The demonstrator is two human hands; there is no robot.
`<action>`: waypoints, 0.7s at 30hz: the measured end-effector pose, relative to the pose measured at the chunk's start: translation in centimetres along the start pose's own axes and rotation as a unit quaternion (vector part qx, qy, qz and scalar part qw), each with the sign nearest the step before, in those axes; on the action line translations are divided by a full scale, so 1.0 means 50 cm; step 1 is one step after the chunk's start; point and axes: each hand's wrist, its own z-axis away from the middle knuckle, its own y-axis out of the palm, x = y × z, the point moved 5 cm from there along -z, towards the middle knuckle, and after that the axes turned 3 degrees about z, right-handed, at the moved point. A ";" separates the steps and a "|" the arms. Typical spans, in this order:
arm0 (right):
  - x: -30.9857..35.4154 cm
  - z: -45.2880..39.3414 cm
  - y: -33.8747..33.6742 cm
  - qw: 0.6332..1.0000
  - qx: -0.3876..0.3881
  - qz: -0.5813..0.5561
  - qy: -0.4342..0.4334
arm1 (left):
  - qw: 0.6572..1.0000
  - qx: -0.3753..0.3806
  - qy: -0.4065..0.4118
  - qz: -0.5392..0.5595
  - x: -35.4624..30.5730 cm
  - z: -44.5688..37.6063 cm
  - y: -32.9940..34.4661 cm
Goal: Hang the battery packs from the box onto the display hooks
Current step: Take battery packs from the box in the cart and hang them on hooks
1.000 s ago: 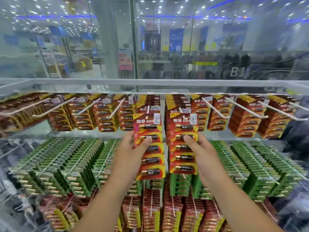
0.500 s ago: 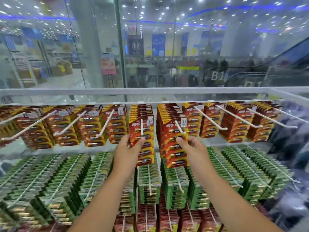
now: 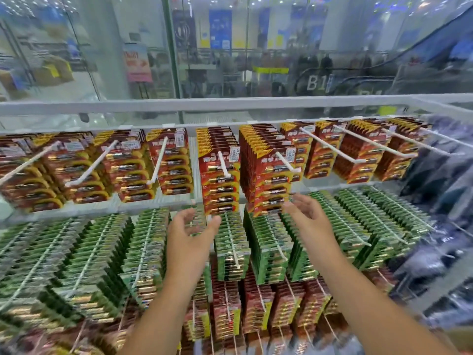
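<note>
Two stacks of red battery packs hang side by side on white display hooks in the top row: the left stack and the right stack. My left hand hovers just below the left stack, fingers relaxed and spread, holding nothing. Below the right stack, my right hand is also open and empty, its fingertips close to the lowest packs. The box is out of sight.
More red packs fill the other top-row hooks. Green battery packs crowd the middle row, with further red packs lower down. A white shelf rail and a glass wall lie behind. Dark packaged goods hang at right.
Both hands have let go of the red pack stacks they were holding and dropped back slightly below them. The stacks now hang on their hooks.
</note>
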 end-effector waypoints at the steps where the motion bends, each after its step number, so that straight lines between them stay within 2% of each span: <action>1: -0.014 0.011 -0.009 1.000 -0.010 0.005 0.010 | 1.000 0.018 0.004 -0.004 0.009 0.017 0.004; 5: -0.070 0.065 -0.053 0.998 -0.029 0.037 0.041 | 0.992 0.123 0.017 0.019 0.020 0.072 0.065; 10: -0.123 0.148 -0.167 0.994 -0.076 0.063 0.056 | 0.973 0.229 0.012 -0.003 0.035 0.135 0.209; 16: -0.179 0.266 -0.406 0.984 -0.159 0.030 0.080 | 0.947 0.319 0.003 -0.023 0.052 0.272 0.402; 21: -0.240 0.386 -0.648 0.969 -0.228 0.021 0.097 | 0.927 0.373 0.007 -0.040 0.047 0.452 0.582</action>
